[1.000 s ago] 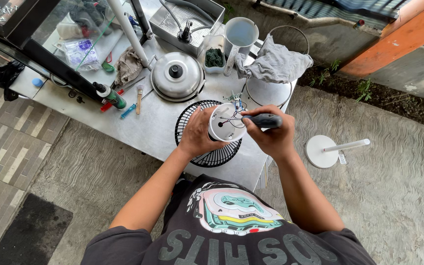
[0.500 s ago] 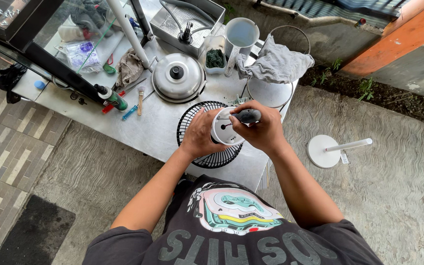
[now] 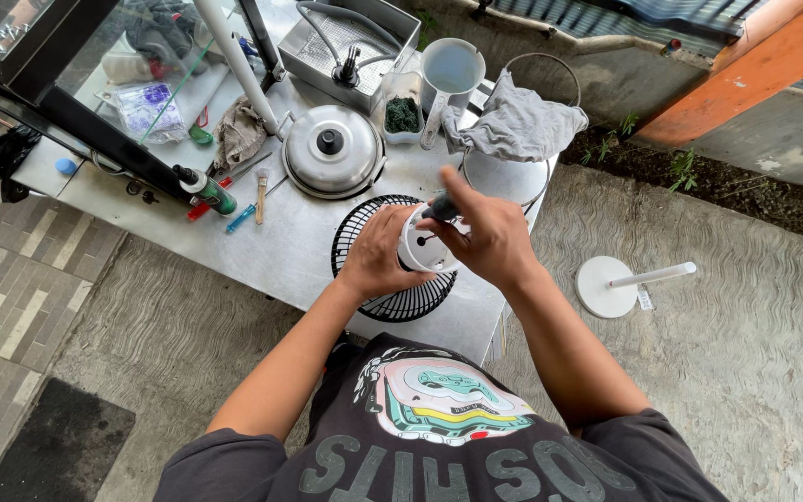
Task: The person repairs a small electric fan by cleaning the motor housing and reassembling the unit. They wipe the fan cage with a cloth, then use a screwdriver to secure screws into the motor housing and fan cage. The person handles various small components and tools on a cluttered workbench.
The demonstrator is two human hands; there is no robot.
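White fan motor housing (image 3: 423,249) over a black wire grille (image 3: 392,297) of fine radiating spokes. Black handle on the screwdriver (image 3: 440,206). Dull silver-grey table (image 3: 281,251), scuffed. Shiny silver pot lid (image 3: 332,153) with a black knob. Pale grey crumpled cloth (image 3: 513,121). White jug (image 3: 450,70); clear container (image 3: 402,110) of dark green stuff. White round fan base (image 3: 606,286) with white pole. Green bottle (image 3: 217,197) with black cap; red (image 3: 199,210) and blue (image 3: 240,219) small tools beside. Dark grey shirt (image 3: 439,437), printed in teal, yellow, white, with pale grey lettering. Grey concrete floor (image 3: 755,353), wavy brushed pattern; brown and grey paving bricks (image 3: 2,288) in herringbone. Orange beam (image 3: 745,70).
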